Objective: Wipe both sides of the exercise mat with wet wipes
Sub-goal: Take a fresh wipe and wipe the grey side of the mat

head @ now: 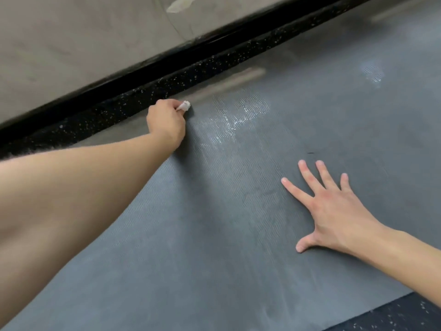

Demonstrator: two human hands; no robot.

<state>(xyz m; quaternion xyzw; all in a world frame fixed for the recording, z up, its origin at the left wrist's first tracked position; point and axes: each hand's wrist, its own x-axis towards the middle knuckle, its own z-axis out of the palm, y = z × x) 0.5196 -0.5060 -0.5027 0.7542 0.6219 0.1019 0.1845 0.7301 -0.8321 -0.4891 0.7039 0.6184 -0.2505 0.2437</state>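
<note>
The grey exercise mat (214,223) lies flat on the floor, filling most of the view from near left to far right, w/ a fine ribbed texture. Wet, shiny streaks (236,115) show on it toward the far edge, plus a smaller shiny patch (372,72) further right. The left hand (165,123) reaches across to the mat's far edge, fingers curled round a small bunched white wet wipe (185,105), which pokes out at the fingertips & sits at the mat surface. The right hand (334,211) lies flat on the mat, nearer & to the right, palm down, fingers straight & spread wide, holding nothing. Beyond the far edge runs a strip of black speckled floor (143,99), then a glossy black baseboard (119,80) under a grey wall (83,39). More speckled floor shows at the near right corner.
</note>
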